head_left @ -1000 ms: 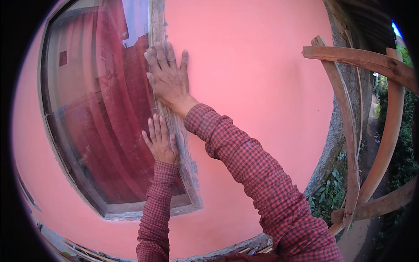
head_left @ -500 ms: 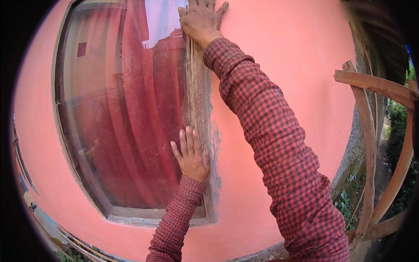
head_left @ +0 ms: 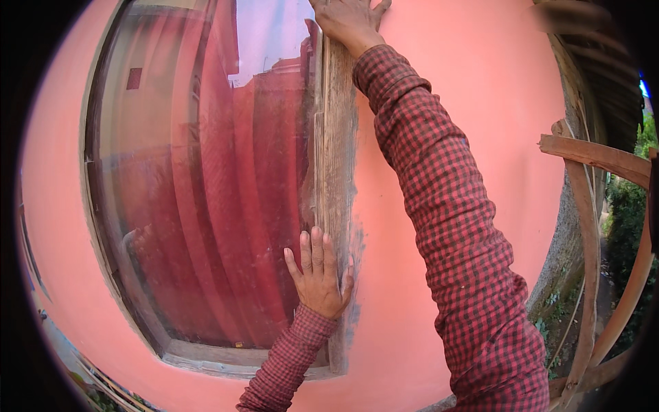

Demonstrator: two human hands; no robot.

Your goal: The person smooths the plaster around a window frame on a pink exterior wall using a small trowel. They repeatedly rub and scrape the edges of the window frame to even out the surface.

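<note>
My left hand (head_left: 320, 285) lies flat with fingers spread at the lower right of a window. Its fingers reach over the glass pane (head_left: 226, 206) while its palm is against the weathered wooden frame (head_left: 336, 151). Higher up, my right hand (head_left: 349, 20) rests near the top of the same upright, thumb apart from the other fingers. The upper edge of the view cuts off its fingertips. Neither hand holds anything that I can see. Behind the glass hangs a red curtain (head_left: 213, 261), overlaid with reflections.
A pink wall (head_left: 467, 82) surrounds the window, with grey smears (head_left: 355, 254) beside the frame. At the right, rough wooden poles (head_left: 583, 275) cross each other near the wall's corner. Greenery (head_left: 625, 213) stands beyond them. A small yellow bit (head_left: 239, 345) sits at the sill.
The view has shifted, so the window sits lower and farther right. My right hand has slid up along the frame, its fingertips leaving the view. My left hand stays at about the same spot.
</note>
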